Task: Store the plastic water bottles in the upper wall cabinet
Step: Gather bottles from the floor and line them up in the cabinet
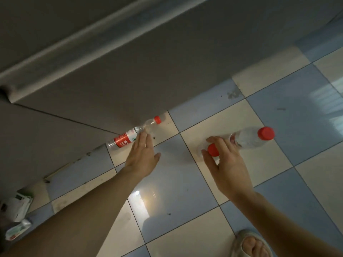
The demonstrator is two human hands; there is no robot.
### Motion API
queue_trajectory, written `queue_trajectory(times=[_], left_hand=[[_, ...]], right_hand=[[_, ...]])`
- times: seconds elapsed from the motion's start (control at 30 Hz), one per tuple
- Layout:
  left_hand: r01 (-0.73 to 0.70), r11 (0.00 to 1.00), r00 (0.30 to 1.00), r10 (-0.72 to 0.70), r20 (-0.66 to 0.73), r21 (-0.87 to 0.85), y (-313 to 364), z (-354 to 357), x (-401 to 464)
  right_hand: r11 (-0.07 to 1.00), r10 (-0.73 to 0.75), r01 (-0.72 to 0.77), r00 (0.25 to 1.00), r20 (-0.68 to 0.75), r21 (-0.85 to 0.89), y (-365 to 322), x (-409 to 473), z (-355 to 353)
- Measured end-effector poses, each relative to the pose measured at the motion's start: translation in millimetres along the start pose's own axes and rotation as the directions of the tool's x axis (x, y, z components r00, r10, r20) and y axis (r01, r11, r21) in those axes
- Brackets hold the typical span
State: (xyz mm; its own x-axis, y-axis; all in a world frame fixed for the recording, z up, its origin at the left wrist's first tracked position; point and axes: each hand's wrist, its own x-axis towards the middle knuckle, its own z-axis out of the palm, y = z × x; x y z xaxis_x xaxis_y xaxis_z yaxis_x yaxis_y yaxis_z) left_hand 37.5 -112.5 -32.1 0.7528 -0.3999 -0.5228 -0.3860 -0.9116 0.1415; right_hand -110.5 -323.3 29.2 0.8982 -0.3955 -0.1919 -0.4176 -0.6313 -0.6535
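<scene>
The left hand (142, 154), fingers straight and spread narrow, has its fingertips at the shoulder of the red-labelled water bottle (123, 139), which lies far left against the grey cabinet front (111, 75). The right hand (226, 164) curls round an upright red-capped bottle (213, 150). A third bottle (248, 139) lies just beyond its fingers.

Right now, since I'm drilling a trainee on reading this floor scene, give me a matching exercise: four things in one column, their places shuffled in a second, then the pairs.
Things
1. labelled bottle
2. nearest bottle
3. sandal
4. crumpled packets

Places
A. bottom right edge of the view
B. lying along the foot of the grey cabinet, at the left hand's fingertips
C. cap between the right hand's thumb and fingers
D. floor at the far left

Pairs: 1-B, 2-C, 3-A, 4-D
</scene>
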Motion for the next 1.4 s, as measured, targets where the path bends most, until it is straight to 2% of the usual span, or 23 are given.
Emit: queue_trajectory(times=[0.2,0.4,0.67,0.8,0.93,1.03,1.1,1.2,1.3,1.4], left_hand=[[0.047,0.999,0.997,-0.047,-0.063,-0.007,-18,26,13],[0.001,0.999,0.996,0.004,-0.094,0.052,-15,41,-15],[0.012,1.0,0.988,-0.012,-0.153,-0.003,-22,27,1],[-0.018,0.999,0.992,0.024,-0.125,0.051,-31,31,14],[0.015,0.997,0.998,-0.01,-0.07,0.072,-36,41,13],[-0.002,0.993,0.999,0.007,-0.046,0.117,-32,41,7],[-0.037,0.998,0.996,0.041,-0.074,0.052,-26,37,0],[-0.108,0.967,0.979,0.063,-0.194,-0.229,-10,30,-10],[-0.215,0.823,0.959,0.074,-0.275,-0.526,14,21,-12],[-0.303,0.708,0.94,0.109,-0.325,-0.639,40,19,-14]], right_hand=[[0.999,-0.013,0.017,0.993,-0.114,0.034,2,-5,13],[0.999,-0.02,0.023,0.997,-0.077,0.029,3,-3,8],[0.997,0.03,-0.023,0.995,-0.091,0.075,7,1,8],[0.984,0.118,-0.105,0.989,-0.086,0.147,19,2,18],[0.984,0.106,-0.09,0.989,-0.1,0.152,22,1,29],[0.973,0.155,-0.132,0.982,-0.11,0.19,21,2,33],[0.965,0.182,-0.155,0.976,-0.116,0.214,19,3,33],[0.96,0.201,-0.177,0.975,-0.095,0.215,19,3,32],[0.938,0.248,-0.237,0.969,-0.015,0.253,27,-1,30],[0.913,0.334,-0.335,0.942,0.046,0.235,43,-15,24]])
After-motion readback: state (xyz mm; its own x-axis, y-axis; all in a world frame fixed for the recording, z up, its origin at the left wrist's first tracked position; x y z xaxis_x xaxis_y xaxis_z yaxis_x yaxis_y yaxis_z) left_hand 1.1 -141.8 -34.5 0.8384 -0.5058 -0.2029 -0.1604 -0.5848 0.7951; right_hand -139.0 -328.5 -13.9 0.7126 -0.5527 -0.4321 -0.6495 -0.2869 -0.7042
